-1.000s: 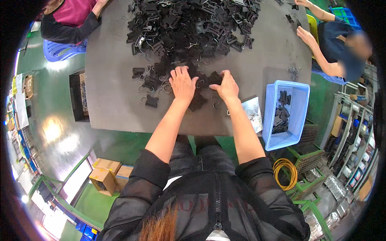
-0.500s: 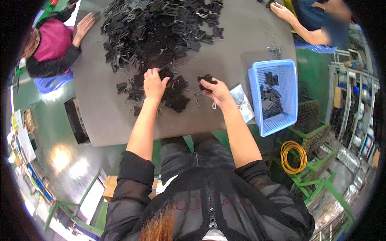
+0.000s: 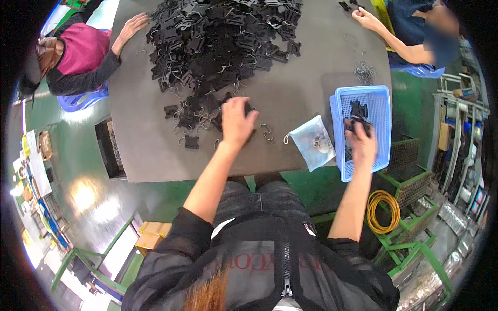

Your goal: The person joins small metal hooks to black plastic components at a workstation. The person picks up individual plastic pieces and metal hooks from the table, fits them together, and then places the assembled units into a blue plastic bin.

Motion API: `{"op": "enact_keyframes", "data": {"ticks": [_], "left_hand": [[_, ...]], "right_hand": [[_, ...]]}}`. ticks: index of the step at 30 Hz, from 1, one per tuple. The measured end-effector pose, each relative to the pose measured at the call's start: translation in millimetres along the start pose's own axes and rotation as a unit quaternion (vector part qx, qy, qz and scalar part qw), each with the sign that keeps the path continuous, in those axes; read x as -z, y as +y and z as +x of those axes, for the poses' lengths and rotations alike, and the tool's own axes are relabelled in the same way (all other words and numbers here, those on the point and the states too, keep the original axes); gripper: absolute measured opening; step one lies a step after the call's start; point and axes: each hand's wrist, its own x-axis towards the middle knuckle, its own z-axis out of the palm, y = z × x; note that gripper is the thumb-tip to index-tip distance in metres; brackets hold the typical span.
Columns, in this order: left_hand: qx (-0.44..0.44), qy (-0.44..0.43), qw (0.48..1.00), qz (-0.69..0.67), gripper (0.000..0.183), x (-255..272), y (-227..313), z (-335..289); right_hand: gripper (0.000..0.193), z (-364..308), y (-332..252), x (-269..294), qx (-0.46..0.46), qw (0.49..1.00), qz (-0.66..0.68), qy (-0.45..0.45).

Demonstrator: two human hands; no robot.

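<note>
A large heap of flat, notched black pieces (image 3: 223,41), with metal wire hooks among them, covers the far middle of the table. At its near edge my left hand (image 3: 237,123) is closed, with a dark piece (image 3: 248,108) showing between thumb and fingers. To the right, my right hand (image 3: 363,146) reaches into the blue plastic basket (image 3: 385,119). Its fingers grip a black piece (image 3: 360,123), slightly blurred, above other black pieces (image 3: 356,108) in the basket. A loose wire hook (image 3: 267,132) lies right of my left hand.
A clear bag (image 3: 311,142) with small contents lies left of the basket, and a wire-hook pile (image 3: 364,71) beyond it. Two co-workers sit at the table; one's hand (image 3: 134,27) rests at the left edge, another's (image 3: 367,19) at the far right. A yellow hose coil (image 3: 384,211) hangs at right.
My right hand has carried its black piece from above the table rightward into the basket. My left hand has shifted right and slightly nearer, and its fingers have closed. The view has shifted somewhat.
</note>
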Motion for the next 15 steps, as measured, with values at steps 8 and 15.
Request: {"op": "enact_keyframes", "data": {"ticks": [8,15], "left_hand": [[0.113,-0.05,0.978,0.168,0.045,-6.8,-62.9,19.6],[0.119,-0.005,0.993,-0.022,0.032,3.7,-77.9,10.3]], "right_hand": [[0.05,39.6,6.8,77.3,0.263,0.694,-0.622,0.25],[0.037,1.3,89.1,-159.9,0.388,0.691,-0.547,-0.27]]}}
